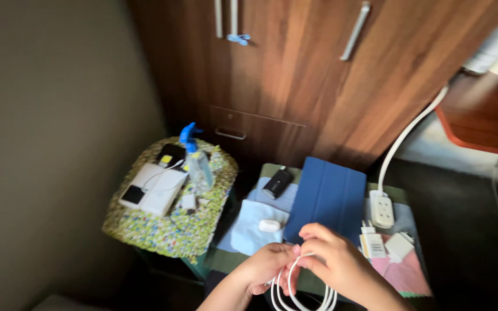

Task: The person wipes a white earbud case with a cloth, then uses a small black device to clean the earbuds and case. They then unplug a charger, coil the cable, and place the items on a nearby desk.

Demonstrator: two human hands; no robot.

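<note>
Hands: both come up from the bottom edge of the view and meet over the front edge of the low table [272, 266].
Left hand [263, 268]: closed, fingers pinched around the white cable [295, 294], wrist angled inward to the right.
Right hand [335, 262]: closed, fingers curled over the top of the same cable, knuckles uppermost, touching the left hand's fingertips.
Cable: gathered into several loops that hang below and between both hands; the lower ends run out of view.
Table top: blue tablet case [327, 198] just beyond the hands, white earbud case [270, 225] on a pale blue cloth [249, 230] to its left, black device [276, 183] near the far edge.
Right edge: white power strip [382, 211], white charger [372, 243], square white plug [399, 246].
Left stool: patterned cover [168, 233], white box [154, 189], spray bottle [194, 161].
</note>
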